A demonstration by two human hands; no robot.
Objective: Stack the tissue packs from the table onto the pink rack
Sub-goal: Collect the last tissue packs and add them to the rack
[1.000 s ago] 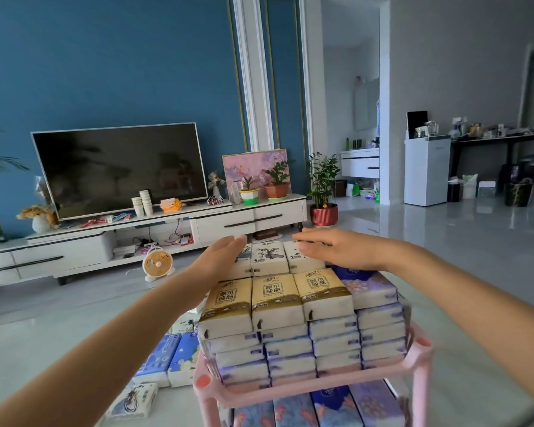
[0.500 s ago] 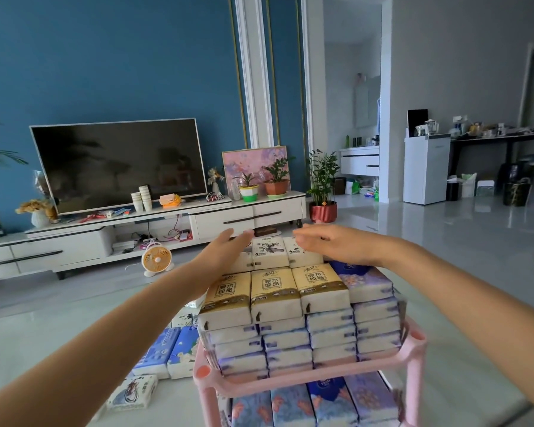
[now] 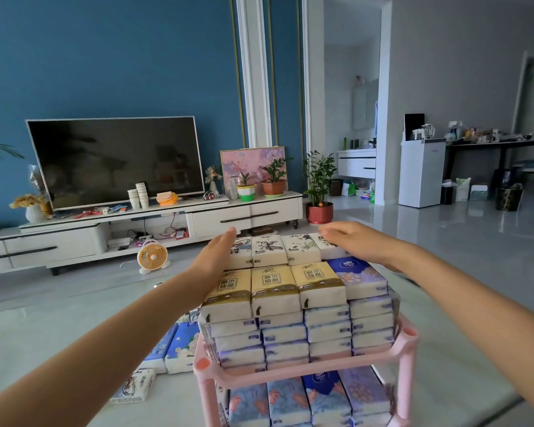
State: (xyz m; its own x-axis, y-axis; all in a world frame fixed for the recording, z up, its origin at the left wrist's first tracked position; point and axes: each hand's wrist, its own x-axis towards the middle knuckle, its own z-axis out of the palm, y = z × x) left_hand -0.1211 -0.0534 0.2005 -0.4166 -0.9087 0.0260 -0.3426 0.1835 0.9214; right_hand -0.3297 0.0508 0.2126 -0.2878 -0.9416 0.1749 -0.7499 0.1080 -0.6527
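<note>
Your left hand (image 3: 218,255) and right hand (image 3: 355,243), flat and gripping nothing, have spread apart around the back row of white tissue packs (image 3: 285,249) atop the pink rack (image 3: 409,343), likely settled; blue packs (image 3: 170,352) wait on the table (image 3: 59,334).

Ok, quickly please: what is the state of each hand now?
Left hand: open, flat against the left end of the far row of white packs.
Right hand: open, flat on the right end of that row.

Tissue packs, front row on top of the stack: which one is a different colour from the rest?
The rightmost pack, blue and purple with a floral print; the three gold-and-white packs to its left match one another.
</note>
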